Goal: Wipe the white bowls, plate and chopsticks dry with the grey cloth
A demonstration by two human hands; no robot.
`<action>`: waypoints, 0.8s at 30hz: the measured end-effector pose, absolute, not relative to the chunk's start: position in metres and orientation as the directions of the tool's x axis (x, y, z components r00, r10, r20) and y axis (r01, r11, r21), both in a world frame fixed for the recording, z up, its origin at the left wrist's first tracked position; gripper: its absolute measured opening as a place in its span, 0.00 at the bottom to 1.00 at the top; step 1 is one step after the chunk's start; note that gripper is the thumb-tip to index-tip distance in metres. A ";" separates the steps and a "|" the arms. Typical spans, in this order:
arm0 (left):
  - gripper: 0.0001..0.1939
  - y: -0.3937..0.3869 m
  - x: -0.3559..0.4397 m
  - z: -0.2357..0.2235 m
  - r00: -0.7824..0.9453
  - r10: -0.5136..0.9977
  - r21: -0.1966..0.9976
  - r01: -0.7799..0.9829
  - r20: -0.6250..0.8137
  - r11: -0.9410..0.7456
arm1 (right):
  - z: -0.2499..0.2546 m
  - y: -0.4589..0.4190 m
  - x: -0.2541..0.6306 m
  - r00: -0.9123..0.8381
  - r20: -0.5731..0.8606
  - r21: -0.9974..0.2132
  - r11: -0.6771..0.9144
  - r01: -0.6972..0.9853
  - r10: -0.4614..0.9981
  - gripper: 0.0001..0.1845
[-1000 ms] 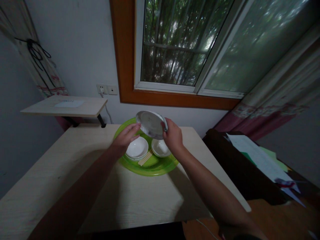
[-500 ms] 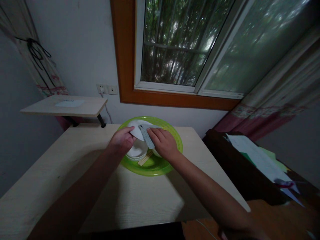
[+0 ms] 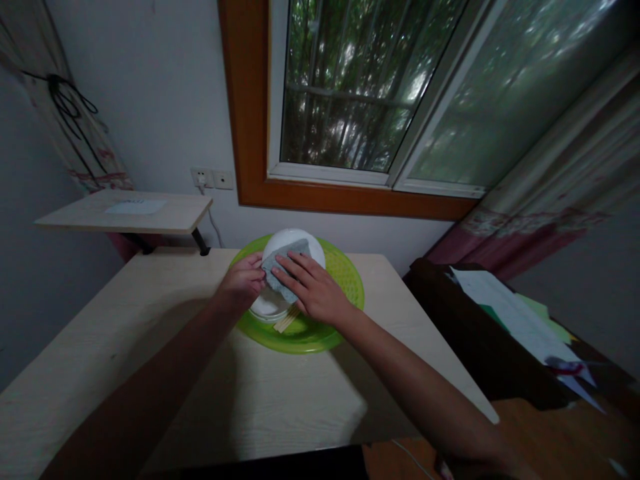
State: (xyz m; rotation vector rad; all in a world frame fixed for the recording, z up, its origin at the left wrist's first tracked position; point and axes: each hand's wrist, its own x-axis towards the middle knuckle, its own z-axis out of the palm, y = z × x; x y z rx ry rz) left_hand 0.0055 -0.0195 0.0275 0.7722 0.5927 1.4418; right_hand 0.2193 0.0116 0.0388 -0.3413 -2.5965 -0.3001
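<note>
My left hand [image 3: 243,279] grips the left edge of a white plate [image 3: 316,249], which is raised above a green plastic basin [image 3: 300,345]. A grey cloth [image 3: 287,250] lies against the plate's face, and my right hand [image 3: 319,288] presses it there with fingers stretched over it. Below the plate, white bowls [image 3: 265,310] sit stacked in the left part of the basin. Beside them lie pale wooden chopsticks [image 3: 285,321]. My right hand and the cloth cover part of the basin's contents.
The basin stands on a light wooden table [image 3: 295,400] against the wall. At the left is a small raised shelf [image 3: 185,212] with a paper on it. Dark furniture [image 3: 450,320] holding papers [image 3: 505,307] stands to the right. A power socket [image 3: 203,177] is on the wall.
The plate has turned so its round face shows more, and it has moved slightly right. The right hand has spread flatter over the cloth, which has shifted left across the plate.
</note>
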 end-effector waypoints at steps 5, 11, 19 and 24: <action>0.22 -0.024 0.005 0.027 0.013 0.999 0.829 -0.558 0.051 -0.035 | 0.047 0.020 0.213 -0.799 0.546 0.099 0.927 0.361 0.253 0.37; 0.20 -0.028 0.003 0.024 0.031 0.999 0.865 -0.502 0.034 -0.014 | 0.039 0.043 0.209 -0.539 0.694 -0.174 0.837 0.519 0.478 0.35; 0.25 -0.024 0.004 0.025 0.024 0.997 0.824 -0.565 0.074 -0.047 | 0.052 0.021 0.195 -0.777 0.574 0.046 0.937 0.347 0.260 0.34; 0.21 -0.024 0.000 0.020 -0.001 0.999 0.830 -0.557 0.038 -0.032 | 0.049 0.041 0.200 -0.648 0.671 -0.087 0.907 0.412 0.359 0.30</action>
